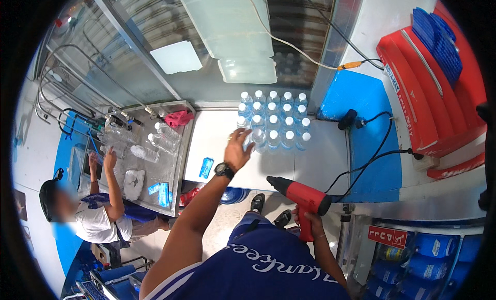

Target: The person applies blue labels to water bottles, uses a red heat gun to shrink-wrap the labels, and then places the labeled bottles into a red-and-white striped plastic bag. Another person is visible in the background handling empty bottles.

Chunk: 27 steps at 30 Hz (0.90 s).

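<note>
Right hand [309,221] grips heat gun [302,197]; left hand [238,148] partly hides bottles [274,119].

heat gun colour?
Red body with a black nozzle, held in the right hand; the heat gun shows best in the head view.

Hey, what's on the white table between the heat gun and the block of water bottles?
Nothing: in the head view, bare white table separates the red heat gun from the water bottles.
</note>
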Available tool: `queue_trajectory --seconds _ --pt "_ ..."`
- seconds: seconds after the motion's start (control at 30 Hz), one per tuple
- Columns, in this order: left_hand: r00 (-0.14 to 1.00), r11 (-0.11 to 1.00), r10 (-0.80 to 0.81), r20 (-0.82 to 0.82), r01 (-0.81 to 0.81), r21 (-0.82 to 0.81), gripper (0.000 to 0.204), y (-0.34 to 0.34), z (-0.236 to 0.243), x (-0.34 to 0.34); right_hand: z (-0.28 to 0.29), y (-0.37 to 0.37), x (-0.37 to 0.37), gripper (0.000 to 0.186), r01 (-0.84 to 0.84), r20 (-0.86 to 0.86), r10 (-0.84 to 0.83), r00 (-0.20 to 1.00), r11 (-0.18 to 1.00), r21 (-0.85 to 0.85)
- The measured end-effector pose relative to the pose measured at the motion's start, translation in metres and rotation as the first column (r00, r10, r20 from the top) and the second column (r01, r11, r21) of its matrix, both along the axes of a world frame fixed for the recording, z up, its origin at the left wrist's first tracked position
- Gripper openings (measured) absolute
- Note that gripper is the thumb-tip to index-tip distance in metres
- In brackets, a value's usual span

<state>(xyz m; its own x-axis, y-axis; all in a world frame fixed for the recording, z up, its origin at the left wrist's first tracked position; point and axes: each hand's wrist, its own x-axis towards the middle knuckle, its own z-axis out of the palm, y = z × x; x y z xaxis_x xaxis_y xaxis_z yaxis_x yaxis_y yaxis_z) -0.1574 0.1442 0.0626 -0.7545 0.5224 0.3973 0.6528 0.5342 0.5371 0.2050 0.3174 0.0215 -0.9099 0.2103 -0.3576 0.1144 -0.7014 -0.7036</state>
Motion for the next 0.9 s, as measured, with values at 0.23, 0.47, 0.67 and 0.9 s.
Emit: queue_trajectory --seconds 0.23,0.47,0.67,0.9 --pt "0.811 0.807 0.514 -0.279 -0.568 -0.162 0.063 -0.186 -0.001 -0.109 -0.002 0.022 0.001 0.033 0.019 0.236 -0.152 0.96 0.874 0.486" --pt "0.799 0.678 0.548 -0.249 -0.598 -0.427 0.075 -0.303 0.026 -0.211 -0.014 0.011 -0.057 0.042 -0.067 0.103 -0.404 0.909 0.101 0.993" --pt "0.897 0.77 0.388 -0.21 -0.441 -0.46 0.064 -0.312 0.003 -0.24 -0.059 0.035 -0.083 0.062 -0.287 0.29 -0.535 0.794 0.091 0.954" --pt "0.945 0.855 0.188 -0.268 -0.292 -0.429 0.043 -0.287 0.015 -0.197 -0.108 0.089 -0.087 0.061 -0.363 0.257 -0.622 0.74 -0.047 0.931"
